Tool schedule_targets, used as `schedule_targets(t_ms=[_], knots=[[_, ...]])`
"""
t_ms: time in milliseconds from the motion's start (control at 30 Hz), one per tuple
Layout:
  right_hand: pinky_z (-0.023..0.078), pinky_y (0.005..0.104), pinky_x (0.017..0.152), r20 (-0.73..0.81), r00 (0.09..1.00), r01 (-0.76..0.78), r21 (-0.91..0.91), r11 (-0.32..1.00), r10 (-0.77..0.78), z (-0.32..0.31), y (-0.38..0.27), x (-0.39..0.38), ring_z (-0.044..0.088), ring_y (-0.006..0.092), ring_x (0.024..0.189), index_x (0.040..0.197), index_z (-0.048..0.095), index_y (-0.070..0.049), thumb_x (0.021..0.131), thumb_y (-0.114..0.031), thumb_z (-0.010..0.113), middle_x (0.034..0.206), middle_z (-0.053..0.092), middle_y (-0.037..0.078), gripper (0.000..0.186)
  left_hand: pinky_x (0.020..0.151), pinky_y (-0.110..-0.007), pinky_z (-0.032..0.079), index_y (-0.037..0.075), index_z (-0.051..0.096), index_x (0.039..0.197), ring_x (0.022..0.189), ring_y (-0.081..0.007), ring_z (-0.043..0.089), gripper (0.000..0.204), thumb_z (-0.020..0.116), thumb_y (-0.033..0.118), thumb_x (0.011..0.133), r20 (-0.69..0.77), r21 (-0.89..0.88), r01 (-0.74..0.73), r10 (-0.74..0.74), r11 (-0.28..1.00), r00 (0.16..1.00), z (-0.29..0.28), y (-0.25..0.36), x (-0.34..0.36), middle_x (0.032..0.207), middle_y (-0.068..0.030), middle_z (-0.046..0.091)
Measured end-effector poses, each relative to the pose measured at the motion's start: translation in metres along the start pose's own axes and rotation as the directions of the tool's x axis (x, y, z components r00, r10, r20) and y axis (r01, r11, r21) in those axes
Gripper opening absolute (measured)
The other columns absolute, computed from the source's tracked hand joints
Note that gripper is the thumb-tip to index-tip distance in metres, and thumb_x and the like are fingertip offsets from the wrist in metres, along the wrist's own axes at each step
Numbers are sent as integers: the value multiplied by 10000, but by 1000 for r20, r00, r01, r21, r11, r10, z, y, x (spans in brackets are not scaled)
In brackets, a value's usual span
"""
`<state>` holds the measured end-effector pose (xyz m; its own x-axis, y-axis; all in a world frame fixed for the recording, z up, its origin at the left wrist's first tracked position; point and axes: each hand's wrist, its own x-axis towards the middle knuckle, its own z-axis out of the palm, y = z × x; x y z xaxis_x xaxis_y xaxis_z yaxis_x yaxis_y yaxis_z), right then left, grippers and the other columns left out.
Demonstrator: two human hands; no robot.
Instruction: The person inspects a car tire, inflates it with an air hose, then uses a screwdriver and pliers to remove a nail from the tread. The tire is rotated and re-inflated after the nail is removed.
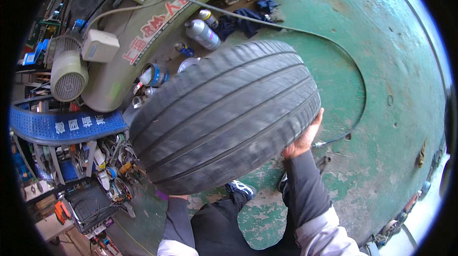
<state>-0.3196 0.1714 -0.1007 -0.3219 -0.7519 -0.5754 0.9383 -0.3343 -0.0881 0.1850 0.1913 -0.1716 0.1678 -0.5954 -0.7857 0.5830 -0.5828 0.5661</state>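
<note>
A black car tire [224, 117], its grooved tread facing up, is held off the floor in front of me and tilted with its right end higher. My right hand [307, 136] grips its right side; the thumb side shows against the sidewall and the other fingers are behind the rubber. Beneath the tire's lower left end is my left hand [179, 196], of which only a strip near the wrist shows. Its fingers are hidden under the tire, which rests on it. The tread looks slightly smeared by motion.
A large olive-green compressor tank [143, 41] with a motor [69, 67] stands at the left. Grey bottles [202, 34] and cans stand beside it. A hose [362, 84] curves across the green floor [396, 89]. Tools crowd a blue perforated rack [67, 122].
</note>
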Motion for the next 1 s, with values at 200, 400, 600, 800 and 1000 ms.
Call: schedule_targets(t_ms=[200,400,600,800,1000], knots=[[386,585,1248,319,916,-285,91,954,243,25,73,-2,585,349,1422,1555,578,-85,1000,-789,549,1548,639,133,897,1327,-589,212,154,349,1708,1594,-370,337,885,448,734,1047,16,-144,-77,80,987,997,-12,-2,34,1748,-124,362],[344,558,1276,510,844,-214,36,976,166,65,90,13,544,344,1467,1534,561,-34,1061,-670,561,1567,615,144,793,1338,-633,157,132,361,1695,1603,-409,287,919,449,752,1021,103,-235,-27,53,972,993,13,-46,74,1747,-147,336],[357,534,1264,643,755,-129,-41,991,125,59,83,39,548,340,1459,1526,531,2,1057,-648,585,1555,612,163,803,1300,-638,321,15,403,1615,1528,-466,368,1022,513,797,967,309,-221,89,-16,971,951,43,-105,131,1649,-267,373],[370,509,1252,667,736,-112,-43,993,112,68,83,68,551,336,1450,1518,500,37,1054,-626,610,1544,608,182,817,1298,-621,343,-87,356,1608,1499,-494,411,1065,500,765,985,288,-117,130,-91,985,953,41,-114,124,1615,-336,382],[383,485,1241,647,752,-112,-64,992,127,51,74,81,555,332,1442,1509,470,73,1050,-605,634,1532,605,201,835,1314,-618,295,-82,300,1651,1520,-499,402,1089,453,774,995,324,235,-115,34,965,946,44,-115,119,1674,-346,329]])
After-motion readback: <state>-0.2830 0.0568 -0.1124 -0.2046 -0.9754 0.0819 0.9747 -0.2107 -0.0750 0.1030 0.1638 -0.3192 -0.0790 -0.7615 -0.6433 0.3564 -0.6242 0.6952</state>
